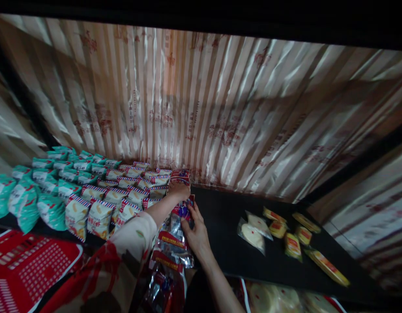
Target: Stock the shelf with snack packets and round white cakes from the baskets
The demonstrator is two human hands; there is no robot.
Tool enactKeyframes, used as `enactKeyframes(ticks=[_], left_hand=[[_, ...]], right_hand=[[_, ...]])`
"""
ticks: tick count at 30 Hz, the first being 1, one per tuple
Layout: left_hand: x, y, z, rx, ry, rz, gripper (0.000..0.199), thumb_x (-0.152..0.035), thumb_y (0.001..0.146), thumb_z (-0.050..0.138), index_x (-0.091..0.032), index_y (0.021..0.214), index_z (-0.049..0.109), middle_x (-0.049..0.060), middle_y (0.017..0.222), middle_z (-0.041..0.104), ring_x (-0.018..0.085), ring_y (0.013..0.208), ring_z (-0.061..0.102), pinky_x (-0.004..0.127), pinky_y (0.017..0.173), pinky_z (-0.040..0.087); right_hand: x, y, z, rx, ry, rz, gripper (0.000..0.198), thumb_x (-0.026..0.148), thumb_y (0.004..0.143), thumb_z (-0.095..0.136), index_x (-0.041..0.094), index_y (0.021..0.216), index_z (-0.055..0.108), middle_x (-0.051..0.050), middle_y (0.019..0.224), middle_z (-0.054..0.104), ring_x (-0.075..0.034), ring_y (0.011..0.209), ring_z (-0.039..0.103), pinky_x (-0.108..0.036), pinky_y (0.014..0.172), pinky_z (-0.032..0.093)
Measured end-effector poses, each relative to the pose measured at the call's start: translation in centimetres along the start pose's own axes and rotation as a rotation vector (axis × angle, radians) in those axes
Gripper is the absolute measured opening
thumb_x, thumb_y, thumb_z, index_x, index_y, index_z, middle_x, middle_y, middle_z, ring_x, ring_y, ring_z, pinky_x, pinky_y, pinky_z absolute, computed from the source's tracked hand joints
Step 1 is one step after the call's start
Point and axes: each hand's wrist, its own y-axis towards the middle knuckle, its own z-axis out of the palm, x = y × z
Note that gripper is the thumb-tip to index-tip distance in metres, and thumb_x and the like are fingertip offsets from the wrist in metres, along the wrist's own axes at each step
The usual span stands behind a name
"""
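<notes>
My left hand [179,192] reaches to the back of the dark shelf, fingers closed at a dark red snack packet [180,174]; its fingertips are partly hidden. Close by, my right hand [196,231] curls its thumb and fingers around the right edge of another dark red packet with a purple print [183,211]. Shiny red-and-silver packets [171,239] lie overlapping in a row running from my hands toward me. Directly left of this row stand cream snack bags with striped tops [115,196], partly covered by my left forearm.
Several teal bags [52,211] fill the shelf's left end. On the right of the dark shelf [217,217] lie round pale packs [253,237] and small yellow packs [292,245]. A red basket [38,265] sits low left. Pleated, printed sheeting [201,104] hangs behind.
</notes>
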Motion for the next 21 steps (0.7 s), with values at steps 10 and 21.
enactKeyframes(ticks=[10, 21], left_hand=[[-0.2, 0.4, -0.9, 0.026, 0.095, 0.056, 0.044, -0.042, 0.090, 0.032, -0.018, 0.108, 0.064, 0.013, 0.121, 0.062, 0.026, 0.120, 0.050, 0.049, 0.103, 0.029], [-0.3, -0.4, -0.3, -0.035, 0.112, 0.068, 0.043, -0.037, 0.088, 0.034, -0.017, 0.111, 0.065, 0.015, 0.127, 0.057, 0.033, 0.127, 0.041, 0.050, 0.106, 0.020]], right_hand=[[0.3, 0.5, -0.6, 0.026, -0.017, -0.038, 0.044, 0.032, 0.080, 0.049, 0.012, 0.118, 0.061, -0.015, 0.135, 0.049, -0.027, 0.128, 0.042, -0.046, 0.105, 0.036], [3.4, 0.9, -0.4, 0.056, -0.442, -0.141, 0.051, 0.025, 0.078, 0.050, 0.007, 0.125, 0.053, -0.018, 0.149, 0.026, -0.036, 0.139, 0.008, -0.056, 0.104, 0.027]])
